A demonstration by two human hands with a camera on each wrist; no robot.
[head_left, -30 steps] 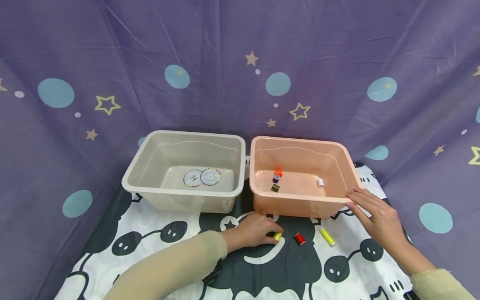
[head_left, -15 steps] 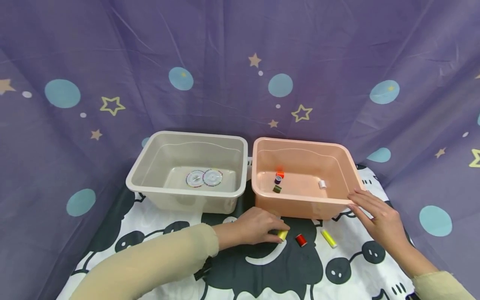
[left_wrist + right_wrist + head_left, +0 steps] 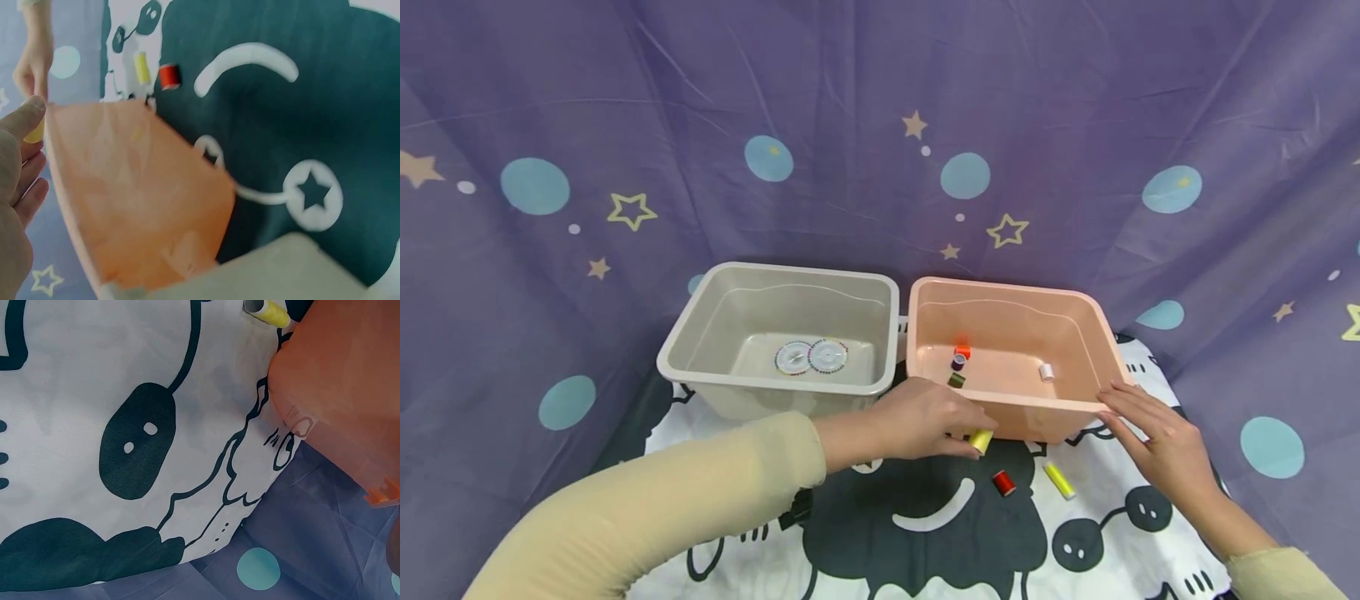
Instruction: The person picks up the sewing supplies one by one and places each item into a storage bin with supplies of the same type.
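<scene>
One yellow spool [image 3: 981, 442] is pinched in the L grip [image 3: 925, 419], thumb vs. fingertips, just below ctr of the head view. It's tilted, looks clear of the cloth [image 3: 925, 554], & shows in front of the near wall of the pink bin [image 3: 1030, 422]; gap btwn spool & wall, can't tell. In the L wrist view only a bit of yellow shows at far L, under the thumb. R grip [image 3: 1156, 433], R of ctr, has no spool: fingers lie nearly straight on the bin's near R corner.

Step in hand, I'd judge: a lift. To do it well, go straight up 1st, then over the rim; a low sweep risks bumping the wall. Pinch firm, not hard, since a round spool prob. rolls out easily. Lower it b4 letting go, else it may bounce. Best spot: bare floor mid-bin, btwn the green spool [image 3: 957, 380] & the white spool [image 3: 1047, 372]. R grip should only steady; pressing down could tip the bin. Mind the red spool [image 3: 1003, 483], lower R of ctr: a drop might knock it.
</scene>
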